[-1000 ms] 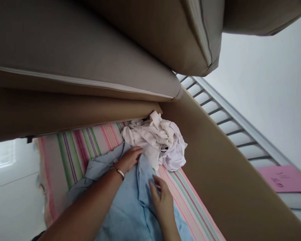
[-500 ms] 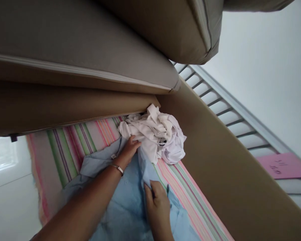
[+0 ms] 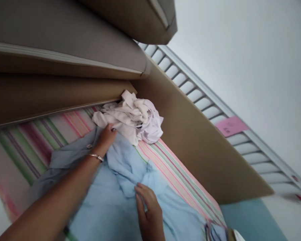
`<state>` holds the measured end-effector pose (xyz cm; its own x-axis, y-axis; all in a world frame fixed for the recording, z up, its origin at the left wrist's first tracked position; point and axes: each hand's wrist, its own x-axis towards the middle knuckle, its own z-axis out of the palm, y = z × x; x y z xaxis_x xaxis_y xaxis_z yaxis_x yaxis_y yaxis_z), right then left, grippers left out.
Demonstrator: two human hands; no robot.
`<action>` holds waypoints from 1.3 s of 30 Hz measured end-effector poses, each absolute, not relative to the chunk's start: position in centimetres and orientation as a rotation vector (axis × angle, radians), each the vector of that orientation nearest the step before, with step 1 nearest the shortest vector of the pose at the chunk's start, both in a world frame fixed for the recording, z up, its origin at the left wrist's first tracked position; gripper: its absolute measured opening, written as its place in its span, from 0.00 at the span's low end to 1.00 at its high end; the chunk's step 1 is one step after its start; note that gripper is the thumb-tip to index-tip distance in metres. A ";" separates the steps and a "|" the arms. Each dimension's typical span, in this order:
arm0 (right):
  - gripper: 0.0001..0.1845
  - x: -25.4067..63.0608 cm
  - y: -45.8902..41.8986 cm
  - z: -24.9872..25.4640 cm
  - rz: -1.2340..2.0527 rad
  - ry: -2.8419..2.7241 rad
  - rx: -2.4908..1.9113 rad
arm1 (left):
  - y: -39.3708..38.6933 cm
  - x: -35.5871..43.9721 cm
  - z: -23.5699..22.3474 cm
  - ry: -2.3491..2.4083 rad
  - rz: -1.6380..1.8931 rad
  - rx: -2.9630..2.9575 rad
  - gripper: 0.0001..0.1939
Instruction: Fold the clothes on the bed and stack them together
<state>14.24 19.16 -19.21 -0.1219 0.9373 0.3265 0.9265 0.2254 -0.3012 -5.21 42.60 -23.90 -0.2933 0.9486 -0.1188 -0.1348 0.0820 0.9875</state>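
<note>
- Curls left hand (image 3: 107,137) at top of blue shirt (image 3: 102,197), left of centre; cannot tell if gripping.
- Rests right hand (image 3: 149,211) half-open on blue shirt, lower centre.
- No longer pinches front panel (image 3: 122,154); leaves it spread wider.

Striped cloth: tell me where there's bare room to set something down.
The striped cloth shows bare at left, between brown base and blue shirt, and in a strip between shirt and brown side panel. Crowded: the corner, by crumpled white fabric; the middle, by shirt, left hand and right hand.
</note>
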 end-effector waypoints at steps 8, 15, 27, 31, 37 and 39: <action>0.18 29.7 5.1 -18.6 0.128 -1.392 -2.197 | 36.0 -0.8 -16.7 1.548 1.129 1.962 0.19; 0.22 32.6 -2.0 -20.3 0.220 -0.993 -2.213 | 26.4 9.9 -18.5 1.334 0.823 1.908 0.27; 0.23 32.7 4.3 -21.4 -0.156 -1.526 -2.313 | 25.4 9.3 -12.5 1.038 1.346 1.342 0.13; 0.20 32.9 6.6 -21.1 -0.173 -1.683 -2.359 | 21.3 6.7 -14.3 0.818 1.181 1.133 0.10; 0.18 37.0 7.9 -16.9 -0.337 -1.650 -2.272 | 20.5 3.9 -16.9 0.591 0.752 1.010 0.10; 0.19 37.8 7.9 -16.2 -0.370 -1.659 -2.230 | 21.2 3.7 -16.5 0.524 0.670 1.027 0.11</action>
<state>37.77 7.93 -16.21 0.2856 0.8708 0.4002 0.9583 -0.2630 -0.1117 3.70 21.21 -16.53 0.6889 0.7198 -0.0856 -0.2569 0.3528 0.8997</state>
